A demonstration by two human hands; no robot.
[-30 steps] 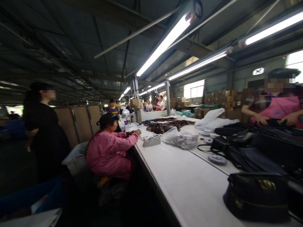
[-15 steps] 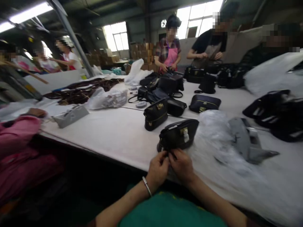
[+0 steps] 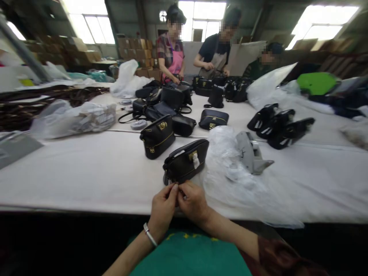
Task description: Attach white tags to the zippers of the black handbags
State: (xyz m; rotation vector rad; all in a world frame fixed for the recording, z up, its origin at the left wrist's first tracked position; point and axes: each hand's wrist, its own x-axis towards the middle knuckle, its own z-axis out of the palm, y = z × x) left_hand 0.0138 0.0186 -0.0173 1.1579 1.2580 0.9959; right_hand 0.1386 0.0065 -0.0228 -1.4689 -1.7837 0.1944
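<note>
A black handbag with gold hardware stands right in front of me near the table's edge, a bit of white wrapping on its front clasp. At its lower left end, my left hand is closed in a pinch, a bracelet on the wrist. Fingertip to fingertip with it, my right hand pinches at the same spot. What sits between the fingers is too small and hidden to name. Just behind stands a second black handbag with a gold zip line.
Crumpled clear plastic and a grey holder lie to the right. Several black bags stand beyond. A filled plastic bag lies left on the white table. Co-workers stand across the table.
My view has turned to the right, so the scene has shifted left. Both hands stay pinched together at the lower end of the same handbag.
</note>
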